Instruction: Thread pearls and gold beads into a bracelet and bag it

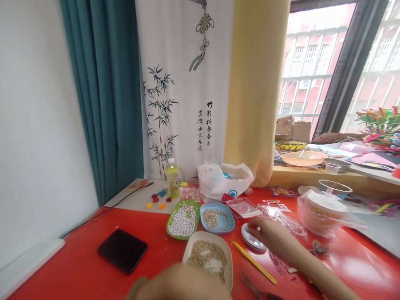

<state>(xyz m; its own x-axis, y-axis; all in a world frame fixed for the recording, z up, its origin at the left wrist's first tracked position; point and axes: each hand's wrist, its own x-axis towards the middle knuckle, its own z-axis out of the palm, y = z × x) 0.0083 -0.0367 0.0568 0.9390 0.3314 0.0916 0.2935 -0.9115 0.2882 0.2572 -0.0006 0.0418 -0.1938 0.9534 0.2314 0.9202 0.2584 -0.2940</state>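
Note:
My right hand (258, 230) reaches in from the right over a small round white dish (254, 243), its fingers bent down and closed at the dish; what they pinch, if anything, is too small to see. My left hand (184, 284) is a blur at the bottom edge, its fingers hidden, in front of a cream tray (229, 254) of gold beads (206, 252). Behind are a green tray (170, 234) of pale pearly beads (183, 220) and a blue tray (229, 212) with some gold beads. Yellow tweezers (256, 263) and blurred pliers (252, 287) lie between my hands.
A black phone (122, 251) lies left on the red table (78, 266). A bottle of yellow-green liquid (172, 179), a white plastic bag (212, 179) and a clear square tray (243, 207) stand behind. A plastic-wrapped tub (325, 212) and a pine cone (319, 248) are right.

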